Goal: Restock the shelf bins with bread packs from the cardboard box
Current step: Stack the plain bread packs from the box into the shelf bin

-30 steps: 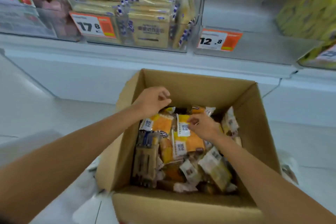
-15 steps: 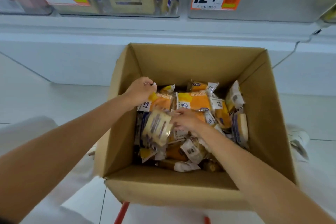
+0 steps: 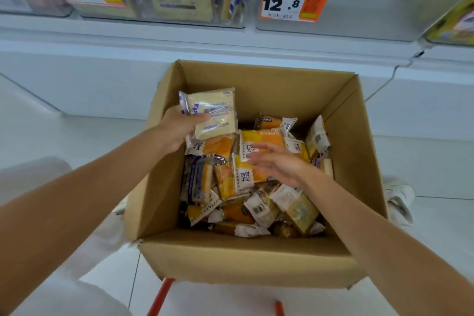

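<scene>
While my left hand (image 3: 179,128) grips the pale toast pack (image 3: 215,113) only at its 8 o'clock corner, above the 10 o'clock side of the cardboard box (image 3: 256,259), the slick film could slip and drop it into the pile. Right hand (image 3: 277,161) is spread open over the orange packs (image 3: 261,137), holding nothing; a snag could scatter them. Matching 17.8-tag bin (image 3: 241,20) sits at 11 o'clock; 12.8-tag bin (image 3: 359,23) at 1 o'clock invites a misplace.

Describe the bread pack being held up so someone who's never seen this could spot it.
Find the open cardboard box. Near its back left corner, the left hand grips a pale cream pack with blue-and-white edging. Unlike the orange packs heaped beneath, it alone is held clear of the pile.
</scene>
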Tool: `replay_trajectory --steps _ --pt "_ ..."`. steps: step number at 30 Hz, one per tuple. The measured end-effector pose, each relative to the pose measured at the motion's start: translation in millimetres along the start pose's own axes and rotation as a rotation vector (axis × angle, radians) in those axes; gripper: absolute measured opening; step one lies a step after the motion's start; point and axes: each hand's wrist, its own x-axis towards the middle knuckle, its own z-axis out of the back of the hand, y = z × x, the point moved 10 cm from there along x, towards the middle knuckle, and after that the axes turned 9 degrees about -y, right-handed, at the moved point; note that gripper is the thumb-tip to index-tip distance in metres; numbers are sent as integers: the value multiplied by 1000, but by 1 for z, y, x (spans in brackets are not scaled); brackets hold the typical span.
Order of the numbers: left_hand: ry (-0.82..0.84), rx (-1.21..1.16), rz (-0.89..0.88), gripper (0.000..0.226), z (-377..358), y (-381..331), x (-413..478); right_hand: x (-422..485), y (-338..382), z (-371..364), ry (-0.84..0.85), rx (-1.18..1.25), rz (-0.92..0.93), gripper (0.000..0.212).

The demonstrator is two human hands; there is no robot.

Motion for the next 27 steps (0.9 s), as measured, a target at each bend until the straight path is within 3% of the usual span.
replay_trajectory --steps 2,6,10,13,19,22,27 --pt "-23 56 -51 24 4 -6 8 19 -23 -9 -54 -170 -29 45" --pt "-18 58 -103 18 -13 -9 17 64 -53 -46 -133 -258 -75 46" --pt "-18 60 -133 31 -20 -12 25 91 -60 -74 -257 -373 -9 18" --pt "-7 85 -153 32 -24 -13 23 91 -60 -82 -260 -394 -13 5" --pt "25 92 -173 35 -25 -13 17 48 -16 -3 -292 -18 -61 16" --pt "50 87 -206 33 -30 -16 2 12 26 39 -366 215 -33 8" --pt "190 142 -273 23 -59 -15 -38 -22 81 39 -424 494 -6 4"
